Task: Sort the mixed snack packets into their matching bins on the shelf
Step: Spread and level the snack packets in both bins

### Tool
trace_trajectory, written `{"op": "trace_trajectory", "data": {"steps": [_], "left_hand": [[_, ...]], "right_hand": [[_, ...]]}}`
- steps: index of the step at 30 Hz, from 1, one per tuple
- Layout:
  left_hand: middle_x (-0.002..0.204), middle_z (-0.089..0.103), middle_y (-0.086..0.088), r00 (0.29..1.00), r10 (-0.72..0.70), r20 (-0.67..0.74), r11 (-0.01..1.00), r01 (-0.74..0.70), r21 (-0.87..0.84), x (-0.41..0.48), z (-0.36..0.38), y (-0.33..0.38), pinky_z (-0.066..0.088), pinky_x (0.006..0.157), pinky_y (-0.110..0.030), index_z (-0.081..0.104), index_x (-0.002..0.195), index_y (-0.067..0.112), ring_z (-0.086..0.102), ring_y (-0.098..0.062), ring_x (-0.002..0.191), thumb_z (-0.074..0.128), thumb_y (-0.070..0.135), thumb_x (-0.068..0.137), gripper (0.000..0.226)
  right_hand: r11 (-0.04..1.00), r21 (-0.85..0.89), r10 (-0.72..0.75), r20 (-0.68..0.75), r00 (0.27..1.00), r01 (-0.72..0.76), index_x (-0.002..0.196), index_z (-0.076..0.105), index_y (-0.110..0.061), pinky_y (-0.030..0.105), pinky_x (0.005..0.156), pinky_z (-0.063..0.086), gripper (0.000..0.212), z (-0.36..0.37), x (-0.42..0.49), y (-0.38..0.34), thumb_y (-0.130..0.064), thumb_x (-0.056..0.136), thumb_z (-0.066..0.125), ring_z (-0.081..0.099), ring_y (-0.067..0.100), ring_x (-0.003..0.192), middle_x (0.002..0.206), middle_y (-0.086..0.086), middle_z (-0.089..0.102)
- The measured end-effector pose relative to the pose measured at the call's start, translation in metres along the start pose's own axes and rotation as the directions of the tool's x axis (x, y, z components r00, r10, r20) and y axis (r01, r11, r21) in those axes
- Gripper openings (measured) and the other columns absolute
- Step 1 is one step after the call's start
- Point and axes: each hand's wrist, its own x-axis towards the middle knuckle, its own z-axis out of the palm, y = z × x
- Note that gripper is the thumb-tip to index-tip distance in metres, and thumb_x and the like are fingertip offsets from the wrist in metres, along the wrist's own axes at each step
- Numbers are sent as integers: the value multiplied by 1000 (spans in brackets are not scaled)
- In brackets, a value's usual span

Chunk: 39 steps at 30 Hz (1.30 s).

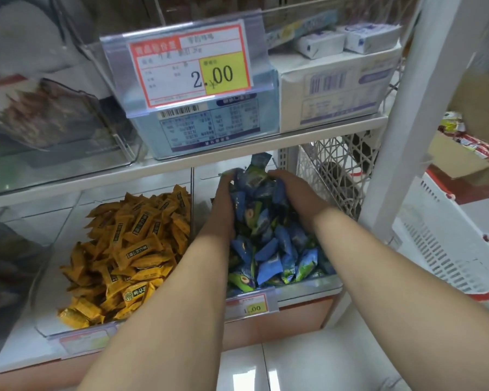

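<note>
Both my hands reach into the clear bin (302,289) of blue and green snack packets (268,249) on the lower shelf. My left hand (223,204) presses against the left side of a heap of these packets, and my right hand (297,193) cups its right side. Between my palms the heap is squeezed up near the back of the bin. To the left, a second clear bin (76,331) holds a pile of yellow-orange packets (130,249). My fingertips are hidden among the wrappers.
A shelf board with a large price tag (192,63) reading 2.00 hangs just above my hands. White boxes (331,80) sit on that upper shelf. A white shelf post (407,108), a lattice basket (336,170) and a white crate (449,244) stand on the right.
</note>
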Motion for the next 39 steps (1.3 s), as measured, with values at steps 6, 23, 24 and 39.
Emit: {"op": "trace_trajectory", "data": {"steps": [6, 23, 24, 39], "left_hand": [[82, 69, -19, 990, -32, 140, 995, 44, -86, -23, -5, 25, 57, 77, -33, 74, 93, 6, 69, -32, 82, 44, 57, 94, 59], [122, 65, -6, 972, -11, 234, -64, -235, 970, -53, -16, 16, 44, 73, -26, 61, 129, 15, 59, -18, 92, 57, 52, 94, 51], [117, 67, -4, 971, -13, 240, -72, -241, 968, -53, -16, 15, 47, 74, -27, 62, 127, 16, 60, -16, 89, 59, 51, 94, 49], [118, 64, 7, 891, 185, 414, 196, -446, 873, -22, 10, 20, 36, 86, -23, 70, 115, 27, 55, -9, 106, 52, 23, 98, 25]], "right_hand": [[998, 42, -33, -78, 996, 36, 93, 76, -25, 36, 83, 50, 18, -5, -23, -18, -37, 92, 62, 65, 27, 94, 95, 2, 73], [348, -927, -128, 104, 986, 143, 102, 66, 0, 32, 70, 48, 24, -18, -87, -6, -19, 91, 56, 63, 32, 94, 103, 19, 65], [322, -927, -221, 125, 967, 193, 110, 64, -2, 33, 79, 51, 26, -18, -88, -4, -18, 91, 56, 61, 33, 102, 112, 18, 63], [83, -934, -240, 321, 916, 349, 77, 61, -15, 33, 65, 37, 48, -15, -106, 24, -51, 98, 38, 60, 32, 88, 73, 0, 48]]}}
